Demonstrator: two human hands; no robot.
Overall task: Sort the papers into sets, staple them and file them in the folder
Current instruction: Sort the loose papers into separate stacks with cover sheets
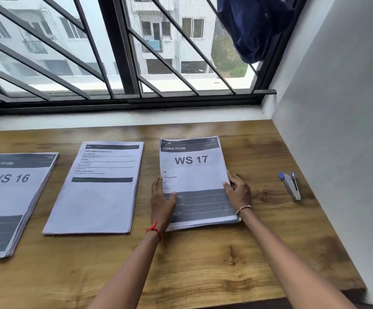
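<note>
**Left hand (162,197) and right hand (237,190) flank a white paper stack (192,170) at a window-side table**

The left hand lies along the stack's left edge, fingers straight and thumb resting on the top sheet, with a red thread (154,229) tied at the wrist. The right hand grips the opposite edge, fingers curled against it and thumb on top, with a beaded bracelet (244,208) at the wrist. Between them the white paper stack shows a dark header band reading "LIVING ROOM", a large "WS 17", and a dark block across its lower part. It lies flat on a brown wood-grain table (203,264).

A small silver stapler with a blue end (291,186) lies on the table to the right, well apart from the right hand. Left of the held papers sits a second white stack of printed text (98,192). Farther left is a third stack headed "WS 16" (9,197), cut off by the frame edge.

Behind the table, a window with dark slanted metal bars (114,52) looks onto pale apartment blocks. A dark blue cloth (252,27) hangs at its upper right. A plain grey-white wall (337,130) closes the right side.
</note>
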